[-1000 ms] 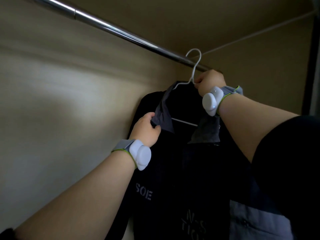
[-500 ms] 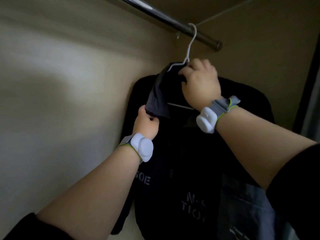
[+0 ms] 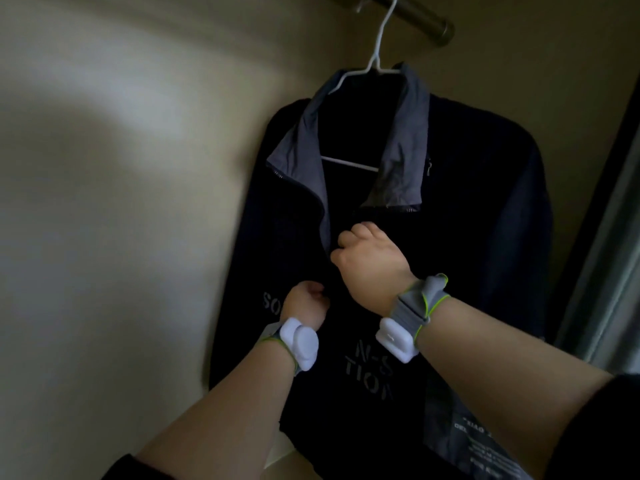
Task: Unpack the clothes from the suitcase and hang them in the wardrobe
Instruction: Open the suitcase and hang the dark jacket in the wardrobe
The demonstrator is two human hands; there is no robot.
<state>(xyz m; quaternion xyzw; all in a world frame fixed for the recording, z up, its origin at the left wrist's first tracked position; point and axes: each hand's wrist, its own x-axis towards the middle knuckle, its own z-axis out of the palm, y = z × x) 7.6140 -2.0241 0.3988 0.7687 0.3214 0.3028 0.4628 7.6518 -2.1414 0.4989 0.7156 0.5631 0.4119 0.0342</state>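
A dark navy jacket [image 3: 460, 237] with a grey collar hangs on a white wire hanger [image 3: 377, 53]. The hanger's hook is over the metal wardrobe rail [image 3: 419, 15] at the top. My right hand [image 3: 370, 265] grips the jacket's front edge at chest height, just below the collar opening. My left hand [image 3: 304, 303] pinches the left front edge a little lower, beside grey lettering. Both wrists wear white sensor bands.
The beige wardrobe wall [image 3: 121, 202] fills the left and back. A dark door frame and a pale sliding-door edge [image 3: 609, 258] run down the right side. The rail ends close to the right wall.
Both hands dropped from the hanger neck and collar down to the jacket's front at chest height. The hanger now hangs on the rail without a hand on it.
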